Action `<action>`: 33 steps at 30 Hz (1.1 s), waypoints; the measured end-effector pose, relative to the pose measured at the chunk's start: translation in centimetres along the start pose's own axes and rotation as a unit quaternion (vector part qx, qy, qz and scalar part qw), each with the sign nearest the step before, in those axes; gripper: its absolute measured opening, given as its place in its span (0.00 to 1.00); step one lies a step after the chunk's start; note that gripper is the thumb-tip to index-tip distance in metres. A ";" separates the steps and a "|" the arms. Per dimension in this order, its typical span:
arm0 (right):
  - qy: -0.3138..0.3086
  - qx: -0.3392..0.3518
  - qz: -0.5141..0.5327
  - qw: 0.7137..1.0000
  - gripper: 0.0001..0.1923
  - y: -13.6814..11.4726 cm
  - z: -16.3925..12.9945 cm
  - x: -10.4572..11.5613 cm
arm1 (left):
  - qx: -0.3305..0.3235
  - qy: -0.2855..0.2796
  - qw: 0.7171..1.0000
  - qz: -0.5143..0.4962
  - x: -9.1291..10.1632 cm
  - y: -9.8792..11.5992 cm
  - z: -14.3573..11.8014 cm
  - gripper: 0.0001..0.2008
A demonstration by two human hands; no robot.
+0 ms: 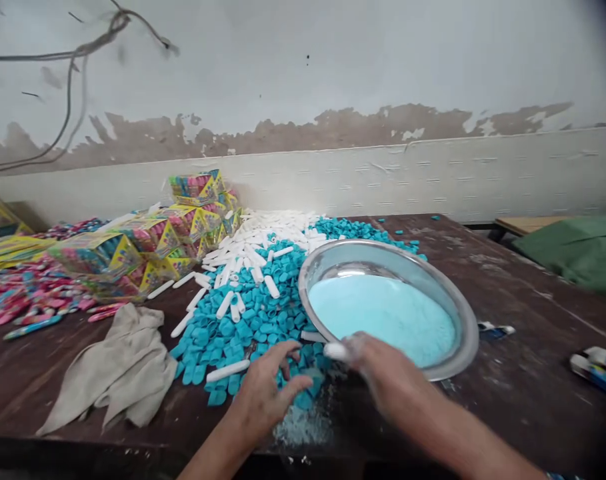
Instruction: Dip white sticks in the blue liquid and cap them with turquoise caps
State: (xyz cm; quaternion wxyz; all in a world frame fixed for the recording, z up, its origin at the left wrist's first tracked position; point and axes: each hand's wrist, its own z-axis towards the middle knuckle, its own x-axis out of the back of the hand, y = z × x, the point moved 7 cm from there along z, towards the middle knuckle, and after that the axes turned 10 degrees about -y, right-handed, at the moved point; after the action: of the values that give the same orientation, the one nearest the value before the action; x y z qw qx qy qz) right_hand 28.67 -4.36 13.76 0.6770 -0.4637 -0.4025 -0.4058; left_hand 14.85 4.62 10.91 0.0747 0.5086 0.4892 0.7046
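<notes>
Beside the bowl (463, 320), right-hand fingers (355, 350) pinch a white tube (337, 351).

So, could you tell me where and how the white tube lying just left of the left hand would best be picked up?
The white tube lies flat on the blue caps, long axis running left to right. Probably pinch it from above at mid-length, fingers across its narrow width, front and back. The left hand is right beside it; the ends are partly crowded by caps.
</notes>
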 end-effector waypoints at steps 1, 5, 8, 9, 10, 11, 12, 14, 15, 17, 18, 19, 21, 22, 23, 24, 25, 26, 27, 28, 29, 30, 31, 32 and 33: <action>-0.009 -0.033 0.017 0.999 0.13 2.1 -0.1 1.2 | 0.018 0.004 0.999 -0.045 -0.2 -0.3 1.0 0.19; -0.109 -0.122 -0.021 0.986 0.11 8.8 1.1 3.1 | 0.045 -0.007 0.977 -0.207 -2.0 -1.2 5.1 0.16; -0.199 -0.126 -0.115 0.965 0.10 11.1 2.9 1.9 | 0.056 0.008 0.950 -0.306 -3.4 -2.3 7.1 0.16; -0.227 -0.123 -0.144 0.955 0.10 11.5 3.5 1.2 | 0.065 0.011 0.940 -0.336 -3.8 -2.7 7.5 0.17; -0.253 -0.123 -0.167 0.945 0.09 11.8 4.1 0.5 | 0.074 0.007 0.930 -0.360 -4.2 -3.0 7.7 0.17; -0.273 -0.125 -0.182 0.936 0.09 12.0 4.6 -0.2 | 0.080 0.000 0.922 -0.378 -4.5 -3.2 7.8 0.18; -0.289 -0.129 -0.190 0.929 0.09 12.2 5.1 -0.9 | 0.084 -0.008 0.916 -0.392 -4.8 -3.4 7.9 0.18; -0.305 -0.140 -0.192 0.922 0.08 12.5 5.7 -2.1 | 0.088 -0.014 0.909 -0.408 -5.0 -3.5 7.8 0.18; -0.309 -0.143 -0.188 0.921 0.08 12.6 5.9 -2.7 | 0.087 -0.015 0.908 -0.409 -4.9 -3.5 7.8 0.18; -0.318 -0.147 -0.176 0.920 0.08 12.6 6.0 -3.9 | 0.081 -0.016 0.911 -0.404 -4.8 -3.3 7.8 0.17; -0.322 -0.146 -0.165 0.921 0.09 12.4 6.1 -4.6 | 0.076 -0.015 0.913 -0.400 -4.6 -3.2 7.8 0.17; -0.323 -0.143 -0.151 0.923 0.09 12.2 6.1 -5.1 | 0.070 -0.014 0.916 -0.396 -4.5 -3.0 7.8 0.17; -0.319 -0.133 -0.114 0.931 0.10 11.4 6.5 -5.9 | 0.061 -0.008 0.918 -0.391 -4.4 -2.8 7.8 0.16; -0.316 -0.126 -0.091 0.936 0.10 11.0 6.7 -6.2 | 0.060 -0.006 0.918 -0.391 -4.3 -2.8 7.8 0.16; -0.315 -0.119 -0.065 0.939 0.10 10.6 7.0 -6.3 | 0.059 -0.006 0.918 -0.392 -4.4 -2.7 7.8 0.16; -0.315 -0.112 -0.040 0.941 0.10 10.3 7.2 -6.3 | 0.059 -0.008 0.917 -0.394 -4.4 -2.7 7.8 0.16; -0.319 -0.106 -0.018 0.942 0.10 10.2 7.4 -6.1 | 0.058 -0.009 0.917 -0.395 -4.5 -2.7 7.8 0.16; -0.324 -0.099 0.008 0.941 0.09 10.2 7.5 -5.9 | 0.057 -0.010 0.917 -0.396 -4.5 -2.7 7.8 0.16; -0.329 -0.092 0.041 0.939 0.09 10.3 7.5 -5.6 | 0.055 -0.009 0.917 -0.396 -4.5 -2.7 7.8 0.16; -0.334 -0.086 0.076 0.935 0.08 10.4 7.3 -5.2 | 0.053 -0.007 0.917 -0.396 -4.5 -2.8 7.8 0.16; -0.339 -0.081 0.106 0.931 0.08 10.7 7.1 -4.7 | 0.052 -0.005 0.917 -0.395 -4.5 -2.8 7.8 0.16; -0.343 -0.078 0.118 0.929 0.08 11.0 6.8 -4.3 | 0.052 -0.004 0.917 -0.396 -4.6 -2.9 7.8 0.16; -0.346 -0.076 0.098 0.930 0.08 11.3 6.5 -3.8 | 0.054 -0.003 0.916 -0.398 -4.6 -2.9 7.8 0.16; -0.347 -0.079 0.047 0.933 0.07 11.7 6.2 -3.5 | 0.056 -0.004 0.915 -0.399 -4.7 -3.0 7.8 0.16; -0.346 -0.084 -0.021 0.934 0.07 12.0 6.0 -3.3 | 0.057 -0.005 0.914 -0.401 -4.7 -3.1 7.8 0.16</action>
State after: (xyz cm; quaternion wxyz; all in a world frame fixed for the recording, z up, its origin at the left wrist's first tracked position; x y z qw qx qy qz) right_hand 37.61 4.81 8.62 0.4456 -0.6218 -0.5861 -0.2670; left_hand 22.07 8.14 5.54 0.3238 0.2767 0.6911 0.5839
